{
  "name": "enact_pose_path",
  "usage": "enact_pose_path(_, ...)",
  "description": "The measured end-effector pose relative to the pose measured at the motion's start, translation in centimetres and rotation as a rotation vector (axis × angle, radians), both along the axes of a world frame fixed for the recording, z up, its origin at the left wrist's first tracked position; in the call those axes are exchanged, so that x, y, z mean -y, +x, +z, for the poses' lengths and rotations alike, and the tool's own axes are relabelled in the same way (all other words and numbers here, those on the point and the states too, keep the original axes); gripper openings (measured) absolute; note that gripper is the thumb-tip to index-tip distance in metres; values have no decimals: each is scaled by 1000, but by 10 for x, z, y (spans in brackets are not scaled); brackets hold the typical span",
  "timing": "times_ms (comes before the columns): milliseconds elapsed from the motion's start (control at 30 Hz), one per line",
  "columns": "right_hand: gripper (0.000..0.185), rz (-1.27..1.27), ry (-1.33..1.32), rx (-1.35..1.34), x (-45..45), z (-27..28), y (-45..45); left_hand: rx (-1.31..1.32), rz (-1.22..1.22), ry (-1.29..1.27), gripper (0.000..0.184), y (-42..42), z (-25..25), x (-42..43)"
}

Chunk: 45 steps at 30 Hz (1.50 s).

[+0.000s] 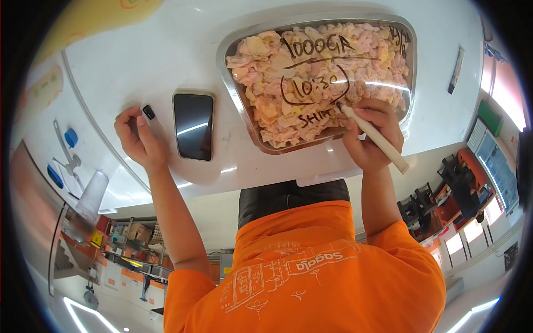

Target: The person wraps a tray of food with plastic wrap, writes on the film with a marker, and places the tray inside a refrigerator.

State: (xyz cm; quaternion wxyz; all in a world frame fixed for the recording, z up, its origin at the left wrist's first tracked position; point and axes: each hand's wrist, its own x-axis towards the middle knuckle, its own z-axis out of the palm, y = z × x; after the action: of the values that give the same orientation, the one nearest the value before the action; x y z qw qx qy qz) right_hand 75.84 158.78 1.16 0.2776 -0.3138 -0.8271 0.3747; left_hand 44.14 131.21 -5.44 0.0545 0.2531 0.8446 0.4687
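Note:
A metal tray (227,102) full of pale pink and yellow pieces lies under a clear cover with black writing on it: "1000GR", "(10:30)" and, below, letters like "SHIF". My right hand (375,133) grips a white marker (377,139), its tip on the cover by the last letter. The fingers hide part of the lower right of the tray. To the left, my left hand (137,136) is closed in a pinch on a small black cap (148,112). Between this hand and the tray, a phone (194,126) lies with its dark screen up.
On the white table (233,169), a small dark-and-silver strip (456,70) lies to the right. A clear cup (93,194), a grey utensil and blue round items (70,138) are at the far left. Yellow material (94,19) lies at the upper left.

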Motion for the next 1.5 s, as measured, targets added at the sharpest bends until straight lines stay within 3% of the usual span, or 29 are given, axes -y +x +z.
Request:
enact_pose_path(233, 17, 17, 33, 19, -6, 3, 9, -2, -2, -7, 20, 1, 1, -1)
enact_pose_path(433, 17, -55, -187, -76, -12, 6, 17, 20, 4, 14, 20, 1, 1, -2)
enact_pose_path(633, 22, 217, -92, 15, -24, 15, 12, 19, -6, 4, 20, 1, 1, -2)
enact_pose_path(833, 25, 187, -23, 37, -23, 12, 0, 10, 1, 1, 20, 2, 1, -3)
enact_pose_path(1033, 25, 236, -118, 28, -28, 10, 18, 15, 1, 21, 20, 0, -2, -1)
enact_pose_path(1500, 23, 66, -58, -10, -25, 10, 13, 12, -12, 14, 20, -2, -2, 2)
